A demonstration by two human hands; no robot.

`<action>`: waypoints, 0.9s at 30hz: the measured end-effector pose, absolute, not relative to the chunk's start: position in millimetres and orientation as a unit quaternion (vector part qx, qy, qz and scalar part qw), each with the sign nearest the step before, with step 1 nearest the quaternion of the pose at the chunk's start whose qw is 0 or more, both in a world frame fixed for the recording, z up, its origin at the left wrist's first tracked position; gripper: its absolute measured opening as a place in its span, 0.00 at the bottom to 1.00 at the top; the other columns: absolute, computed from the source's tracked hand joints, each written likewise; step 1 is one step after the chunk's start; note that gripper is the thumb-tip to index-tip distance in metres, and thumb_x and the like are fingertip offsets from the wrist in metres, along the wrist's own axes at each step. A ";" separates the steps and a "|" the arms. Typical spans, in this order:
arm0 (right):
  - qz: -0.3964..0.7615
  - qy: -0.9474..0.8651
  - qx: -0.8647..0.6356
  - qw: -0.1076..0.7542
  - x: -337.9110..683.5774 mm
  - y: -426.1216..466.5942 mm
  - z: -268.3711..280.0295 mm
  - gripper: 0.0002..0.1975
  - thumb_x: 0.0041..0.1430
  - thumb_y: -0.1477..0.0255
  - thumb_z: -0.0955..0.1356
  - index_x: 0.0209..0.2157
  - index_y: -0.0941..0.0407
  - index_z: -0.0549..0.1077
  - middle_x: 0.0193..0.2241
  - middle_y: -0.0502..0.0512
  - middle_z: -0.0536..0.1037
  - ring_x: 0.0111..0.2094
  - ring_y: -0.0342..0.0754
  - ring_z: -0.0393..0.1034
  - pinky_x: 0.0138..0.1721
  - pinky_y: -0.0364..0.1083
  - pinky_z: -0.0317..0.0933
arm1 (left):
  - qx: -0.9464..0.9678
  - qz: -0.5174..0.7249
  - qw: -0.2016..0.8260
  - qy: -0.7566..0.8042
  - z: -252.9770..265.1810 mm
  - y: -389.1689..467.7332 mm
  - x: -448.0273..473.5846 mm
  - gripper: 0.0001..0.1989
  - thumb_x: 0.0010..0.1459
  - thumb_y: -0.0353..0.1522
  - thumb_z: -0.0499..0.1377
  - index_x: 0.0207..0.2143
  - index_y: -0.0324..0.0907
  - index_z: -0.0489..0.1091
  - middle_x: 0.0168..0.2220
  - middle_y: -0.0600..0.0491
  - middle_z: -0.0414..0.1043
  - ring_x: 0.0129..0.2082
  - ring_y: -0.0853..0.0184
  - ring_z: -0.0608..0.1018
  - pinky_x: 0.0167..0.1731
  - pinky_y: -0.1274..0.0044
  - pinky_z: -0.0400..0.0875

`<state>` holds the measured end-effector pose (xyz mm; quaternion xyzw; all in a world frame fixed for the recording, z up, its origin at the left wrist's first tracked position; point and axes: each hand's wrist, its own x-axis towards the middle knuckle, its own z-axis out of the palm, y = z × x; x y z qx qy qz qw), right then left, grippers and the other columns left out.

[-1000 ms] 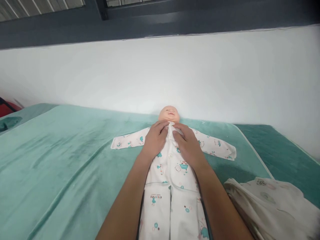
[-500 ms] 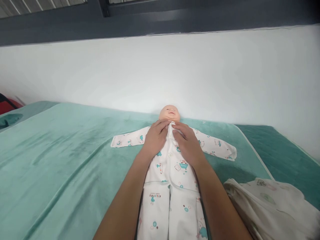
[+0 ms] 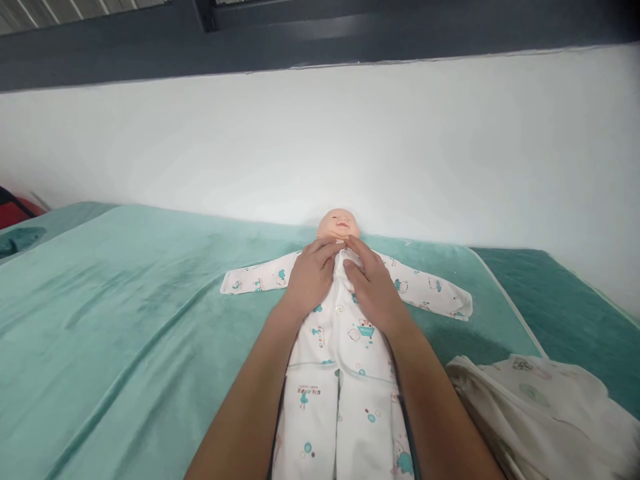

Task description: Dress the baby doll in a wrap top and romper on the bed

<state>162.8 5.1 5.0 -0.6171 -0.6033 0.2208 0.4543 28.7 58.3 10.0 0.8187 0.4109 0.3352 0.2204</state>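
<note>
Taking the doll's chest as the middle of the dial, with the wall at twelve, we are laying our left hand (image 3: 311, 270) just toward nine and our right hand (image 3: 371, 283) just toward three, both touching the printed white jacket (image 3: 320, 353). Our fingers are curving inward and lying close together, their tips meeting the collar with only a narrow strip of the front showing between the hands (whether they are pinching any cloth, we cannot tell). Below that strip, toward six, a pale button (image 3: 340, 310) is showing, and the matching trousers (image 3: 310, 427) are stretching down between our forearms. The doll's head (image 3: 338, 225) is lying face up at twelve, just beyond our fingertips and near the white wall (image 3: 320, 133). One sleeve (image 3: 257, 277) is spreading toward nine, the other sleeve (image 3: 433, 291) a little past three. All this is resting on a light green blanket (image 3: 165, 267); darker green cloth (image 3: 535, 280) is lying at three, and a crumpled pale cloth (image 3: 545, 413) is sitting at four. Farther out, something red (image 3: 13, 212) is peeking in between nine and ten, and a dark beam (image 3: 350, 33) is running across twelve above the wall.
</note>
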 end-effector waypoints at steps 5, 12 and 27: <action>0.216 -0.601 -0.625 0.448 162.0 5.7 5.0 0.27 0.64 0.64 0.58 0.63 0.53 0.63 0.63 0.58 0.65 0.65 0.55 0.53 0.64 0.60 0.49 | 0.836 0.306 0.170 0.423 9.6 53.9 29.6 0.21 0.67 0.28 0.43 0.55 0.48 0.70 0.60 0.52 0.66 0.60 0.62 0.67 0.59 0.65 0.63; 0.217 -0.592 -0.631 0.451 160.6 4.5 6.2 0.25 0.64 0.64 0.58 0.60 0.51 0.65 0.62 0.57 0.66 0.65 0.56 0.54 0.64 0.61 0.48 | 0.844 0.284 0.144 0.433 13.1 49.1 29.8 0.22 0.66 0.27 0.43 0.56 0.48 0.69 0.61 0.51 0.65 0.60 0.60 0.66 0.58 0.64 0.63; 0.203 -0.597 -0.631 0.451 161.0 3.3 7.1 0.26 0.63 0.64 0.59 0.61 0.55 0.65 0.60 0.59 0.68 0.62 0.56 0.59 0.63 0.59 0.52 | 0.796 0.355 0.172 0.459 13.6 49.3 34.0 0.18 0.66 0.28 0.45 0.50 0.43 0.71 0.53 0.50 0.72 0.54 0.61 0.71 0.54 0.68 0.67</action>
